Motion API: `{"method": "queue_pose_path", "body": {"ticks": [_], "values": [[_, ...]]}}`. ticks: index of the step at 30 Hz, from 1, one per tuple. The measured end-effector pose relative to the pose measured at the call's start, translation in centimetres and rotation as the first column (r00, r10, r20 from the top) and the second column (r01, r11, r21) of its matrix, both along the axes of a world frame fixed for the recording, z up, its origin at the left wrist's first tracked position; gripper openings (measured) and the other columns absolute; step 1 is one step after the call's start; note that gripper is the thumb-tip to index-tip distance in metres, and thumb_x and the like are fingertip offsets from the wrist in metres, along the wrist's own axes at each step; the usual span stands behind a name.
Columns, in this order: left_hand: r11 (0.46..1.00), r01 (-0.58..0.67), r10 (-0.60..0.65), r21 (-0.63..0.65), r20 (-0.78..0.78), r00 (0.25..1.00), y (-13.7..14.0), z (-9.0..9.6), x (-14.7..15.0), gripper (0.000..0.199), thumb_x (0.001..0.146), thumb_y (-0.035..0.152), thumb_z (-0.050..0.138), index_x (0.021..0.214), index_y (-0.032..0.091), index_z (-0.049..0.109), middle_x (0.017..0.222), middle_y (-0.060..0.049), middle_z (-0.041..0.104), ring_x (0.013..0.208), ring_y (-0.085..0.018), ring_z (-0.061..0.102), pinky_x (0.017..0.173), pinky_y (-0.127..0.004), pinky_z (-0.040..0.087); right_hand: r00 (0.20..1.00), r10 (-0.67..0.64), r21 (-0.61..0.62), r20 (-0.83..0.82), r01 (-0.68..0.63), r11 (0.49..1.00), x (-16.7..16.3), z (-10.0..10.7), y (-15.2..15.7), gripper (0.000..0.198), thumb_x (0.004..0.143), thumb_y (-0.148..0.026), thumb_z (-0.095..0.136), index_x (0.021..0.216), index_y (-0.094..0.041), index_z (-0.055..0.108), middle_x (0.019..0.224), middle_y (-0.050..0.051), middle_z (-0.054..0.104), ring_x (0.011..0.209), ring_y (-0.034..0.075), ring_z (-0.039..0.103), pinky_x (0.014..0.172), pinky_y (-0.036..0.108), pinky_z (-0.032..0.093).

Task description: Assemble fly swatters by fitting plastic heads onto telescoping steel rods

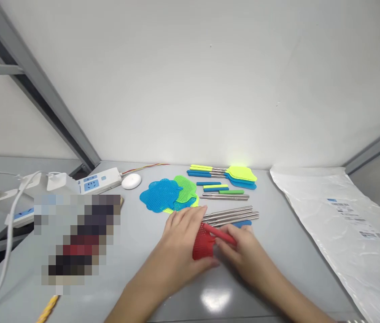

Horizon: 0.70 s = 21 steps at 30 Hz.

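My left hand (185,235) is closed round a red fly swatter head (203,246), a perforated plastic paddle, and covers much of it. In my right hand (245,249) a red handle tube (221,233) is gripped between thumb and fingers, lying slantwise across the top of the red head. Whether the tube touches the head cannot be made out. Just beyond both hands lie several metal rods (232,216), with a blue piece (242,224) partly under them. Blue swatter heads (160,195) and a green swatter head (185,188) overlap beyond my left hand.
Assembled yellow and blue swatters (242,173) lie by the wall, with loose handle tubes (232,192) and more rods (225,196) nearer. Leftward are a white rounded device (131,181), power strips (100,180), cables and a blurred-out object (82,242). A plastic bag (338,224) covers the right side.
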<state>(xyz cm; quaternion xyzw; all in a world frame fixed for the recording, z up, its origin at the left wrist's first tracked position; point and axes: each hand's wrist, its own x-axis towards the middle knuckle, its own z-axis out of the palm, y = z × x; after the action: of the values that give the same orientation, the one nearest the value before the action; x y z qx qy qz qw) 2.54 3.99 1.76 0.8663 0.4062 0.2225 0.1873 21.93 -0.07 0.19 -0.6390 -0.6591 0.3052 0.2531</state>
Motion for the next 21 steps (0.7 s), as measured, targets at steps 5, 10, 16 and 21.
{"method": "queue_pose_path", "body": {"ticks": [5, 10, 16, 21], "values": [[0.99, -0.137, 0.139, 0.041, -0.057, 0.989, -2.2, -2.8, 0.1, 0.096, 0.071, 0.047, 0.073, 0.149, 0.031, 0.02, 0.151, -0.009, 0.033, 0.138, -0.034, 0.028, 0.112, -0.062, 0.017, 0.984, 0.048, 0.113, 0.172, -0.069, 0.991, -1.2, -1.3, -1.1, 0.01, 0.086, -0.02, 0.049, 0.087, -0.023, 0.058, 0.075, -0.001, 0.064, 0.072, 0.019, 0.047, 0.075, 0.033, 0.032], [0.989, -0.14, 0.147, 0.056, -0.143, 0.979, -3.1, -3.9, -1.5, 0.065, 0.083, 0.043, 0.061, 0.142, 0.031, 0.036, 0.149, -0.007, 0.036, 0.136, -0.033, 0.03, 0.109, -0.058, 0.024, 0.962, 0.068, 0.218, 0.264, -0.128, 0.968, -0.7, -2.0, -2.3, 0.017, 0.093, -0.034, 0.047, 0.083, -0.021, 0.052, 0.072, -0.001, 0.059, 0.067, 0.017, 0.044, 0.073, 0.033, 0.03], [0.976, -0.182, 0.199, 0.116, -0.16, 0.967, -1.7, -3.8, -3.6, 0.045, 0.092, 0.041, 0.047, 0.135, 0.031, 0.046, 0.142, -0.006, 0.046, 0.131, -0.03, 0.037, 0.109, -0.058, 0.023, 0.931, 0.143, 0.272, 0.336, -0.242, 0.931, 2.9, -2.6, -3.3, 0.026, 0.099, -0.033, 0.039, 0.078, -0.02, 0.049, 0.074, 0.0, 0.053, 0.072, 0.016, 0.044, 0.077, 0.034, 0.031], [0.983, -0.125, 0.145, 0.131, -0.154, 0.977, 0.0, -3.5, -3.7, 0.04, 0.09, 0.042, 0.05, 0.129, 0.032, 0.053, 0.14, -0.003, 0.048, 0.129, -0.029, 0.038, 0.109, -0.054, 0.026, 0.941, 0.091, 0.293, 0.326, -0.192, 0.937, 5.5, -2.4, -2.6, 0.016, 0.097, -0.032, 0.044, 0.097, -0.025, 0.059, 0.09, 0.002, 0.054, 0.085, 0.018, 0.048, 0.08, 0.035, 0.034]]}}
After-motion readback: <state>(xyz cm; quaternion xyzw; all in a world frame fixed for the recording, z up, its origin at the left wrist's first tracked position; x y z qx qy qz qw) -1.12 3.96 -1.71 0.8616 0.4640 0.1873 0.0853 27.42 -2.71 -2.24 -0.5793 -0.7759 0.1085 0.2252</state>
